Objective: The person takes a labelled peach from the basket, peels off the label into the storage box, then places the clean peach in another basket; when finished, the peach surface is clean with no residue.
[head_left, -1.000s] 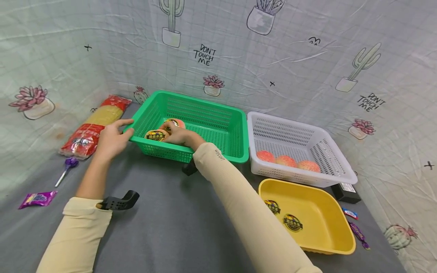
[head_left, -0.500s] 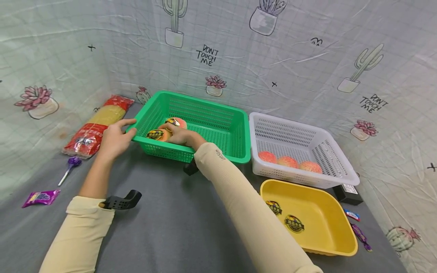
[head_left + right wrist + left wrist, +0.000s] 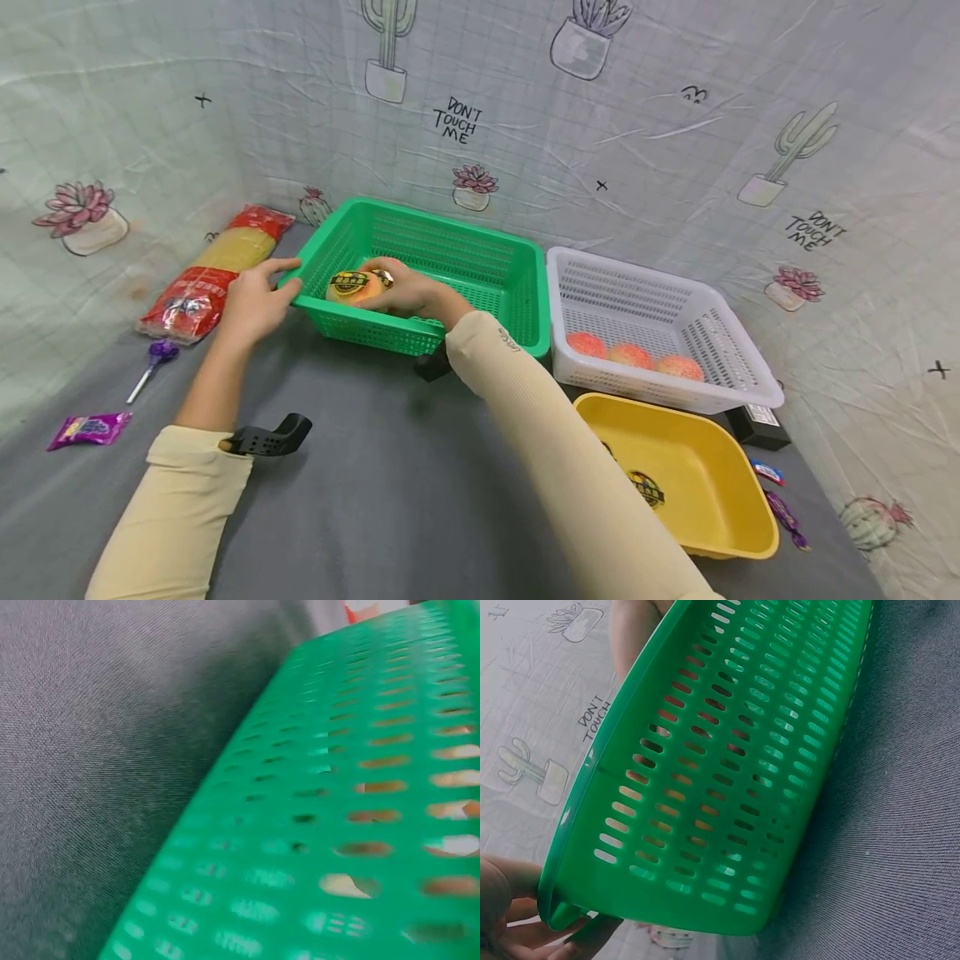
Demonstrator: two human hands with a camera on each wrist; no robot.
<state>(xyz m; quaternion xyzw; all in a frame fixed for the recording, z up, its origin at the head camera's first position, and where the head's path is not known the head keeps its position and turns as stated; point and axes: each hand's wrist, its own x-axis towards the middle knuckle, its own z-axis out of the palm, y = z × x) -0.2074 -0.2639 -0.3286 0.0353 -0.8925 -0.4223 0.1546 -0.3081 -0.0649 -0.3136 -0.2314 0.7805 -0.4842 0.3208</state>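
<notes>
In the head view, my left hand (image 3: 258, 302) grips the left rim of the green basket (image 3: 420, 337). The left wrist view shows those fingers (image 3: 532, 930) curled around the basket's corner. My right hand (image 3: 412, 292) reaches inside this basket and holds a peach-coloured round fruit (image 3: 351, 288) with a black and gold sticker. Behind the fingers a second pink fruit (image 3: 390, 265) shows in part. From the right wrist, only the slotted basket wall (image 3: 315, 810) is in the way, and the hand itself is hidden there.
A white basket (image 3: 622, 271) with three pink fruits (image 3: 630, 356) stands to the right. A yellow bin (image 3: 697, 475) with stickers sits nearer. At left lie a red-and-yellow packet (image 3: 213, 271), a lollipop (image 3: 157, 354) and a purple wrapped sweet (image 3: 90, 429).
My right hand has lifted the stickered fruit a little and shifted slightly right with it. The left hand stays on the basket rim.
</notes>
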